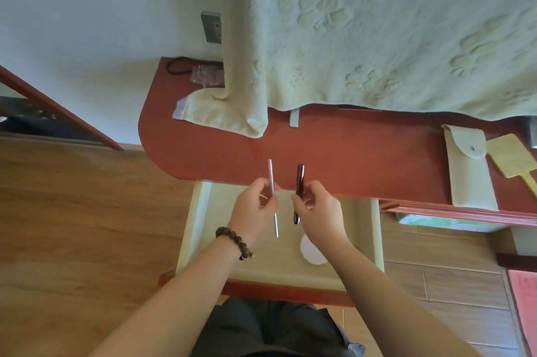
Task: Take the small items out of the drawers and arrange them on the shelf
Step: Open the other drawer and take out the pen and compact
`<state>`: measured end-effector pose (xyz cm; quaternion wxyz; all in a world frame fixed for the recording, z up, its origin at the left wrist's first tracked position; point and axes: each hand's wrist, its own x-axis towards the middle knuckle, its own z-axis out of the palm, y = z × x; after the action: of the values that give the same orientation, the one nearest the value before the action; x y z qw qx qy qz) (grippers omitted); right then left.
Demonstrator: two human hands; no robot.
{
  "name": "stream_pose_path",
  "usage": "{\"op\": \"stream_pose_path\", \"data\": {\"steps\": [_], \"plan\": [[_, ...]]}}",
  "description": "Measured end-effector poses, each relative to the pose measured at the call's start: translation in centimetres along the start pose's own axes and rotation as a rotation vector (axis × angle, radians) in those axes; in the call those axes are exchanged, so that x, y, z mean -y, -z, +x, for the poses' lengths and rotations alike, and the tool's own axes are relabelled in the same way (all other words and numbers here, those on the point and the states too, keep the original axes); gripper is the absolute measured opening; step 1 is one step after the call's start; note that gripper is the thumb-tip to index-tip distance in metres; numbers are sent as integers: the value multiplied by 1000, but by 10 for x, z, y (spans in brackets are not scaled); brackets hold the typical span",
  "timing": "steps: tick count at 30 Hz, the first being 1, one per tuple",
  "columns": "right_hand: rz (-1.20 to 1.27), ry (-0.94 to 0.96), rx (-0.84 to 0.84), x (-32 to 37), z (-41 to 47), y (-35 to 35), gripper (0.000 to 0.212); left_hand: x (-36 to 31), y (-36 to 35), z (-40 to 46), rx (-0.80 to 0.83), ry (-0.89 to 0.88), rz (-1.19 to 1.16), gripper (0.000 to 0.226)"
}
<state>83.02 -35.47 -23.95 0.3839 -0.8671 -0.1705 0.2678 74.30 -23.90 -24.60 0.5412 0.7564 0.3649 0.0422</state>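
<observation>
My left hand (255, 205) grips a thin silver stick (271, 179) near its middle, held upright over the open drawer (190, 228). My right hand (318, 210) pinches a dark reddish-brown stick (300, 178), also upright and parallel to the silver one. Both sticks' upper ends reach over the front edge of the red-brown shelf top (348, 159). A white round disc (311, 252) lies on the drawer floor under my right wrist, partly hidden by it.
A pale green towel (377, 37) hangs over the back of the shelf top, its folded end (232, 115) lying on it. A cream pouch (467, 164) and yellow paddle (511, 159) lie at the right. A black cord and clear wrapper (206, 74) sit at the back left.
</observation>
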Motion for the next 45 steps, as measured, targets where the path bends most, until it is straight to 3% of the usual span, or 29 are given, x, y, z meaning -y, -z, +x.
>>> {"op": "stream_pose_path", "data": {"steps": [3, 8, 14, 18, 30, 33, 36, 38, 41, 45], "plan": [[8, 38, -128, 11, 19, 31, 12, -41, -9, 33, -49, -124, 1, 13], [-63, 11, -246, 11, 70, 70, 19, -77, -31, 89, -127, -162, 190, 27], [-184, -102, -175, 1, 112, 70, 31, -75, -57, 117, -149, 9, 408, 21], [-274, -149, -114, -3, 119, 59, 28, -70, -66, 119, -146, 79, 509, 22], [-313, -187, -122, 1, 121, 52, 35, -67, -64, 121, -152, 69, 557, 33], [-206, -170, -135, -1, 114, 57, 36, -60, -58, 115, -174, -1, 518, 36], [-126, 6, -190, -7, 83, 67, 28, -40, -45, 99, -255, -238, 539, 35], [-87, 106, -139, -19, 51, 68, 22, -22, -35, 87, -276, -303, 641, 47], [-192, 29, 121, -52, 10, 51, 20, 2, -24, 74, -146, -170, 861, 77], [-473, -118, 348, -91, -10, 19, 72, 20, -24, 68, -67, -122, 984, 83]]}}
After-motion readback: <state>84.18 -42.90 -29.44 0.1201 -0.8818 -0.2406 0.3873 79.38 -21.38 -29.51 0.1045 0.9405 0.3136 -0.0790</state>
